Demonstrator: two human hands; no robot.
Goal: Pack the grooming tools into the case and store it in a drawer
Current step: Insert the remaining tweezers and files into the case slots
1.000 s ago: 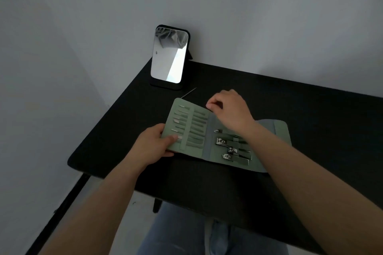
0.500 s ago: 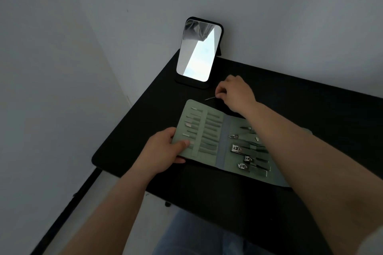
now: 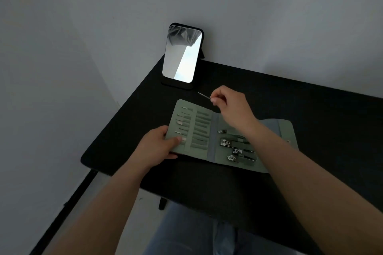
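A green fold-out grooming case (image 3: 209, 130) lies open on the black table (image 3: 310, 120). Its left panel holds several slim tools in loops, and its right panel holds metal nail clippers (image 3: 238, 151). My left hand (image 3: 159, 147) grips the case's left edge, thumb on top. My right hand (image 3: 230, 107) hovers over the case's far edge and pinches a thin metal pick (image 3: 204, 96), whose tip points left toward the mirror.
A standing mirror (image 3: 182, 56) with a black base sits at the table's far left corner against the grey wall. The table's near edge runs just past my forearms; my lap in jeans (image 3: 196, 232) lies below it.
My right hand reached past the case's far edge, took the thin pick off the table and has lifted it. My left hand kept its hold on the case. The camera view shifted.
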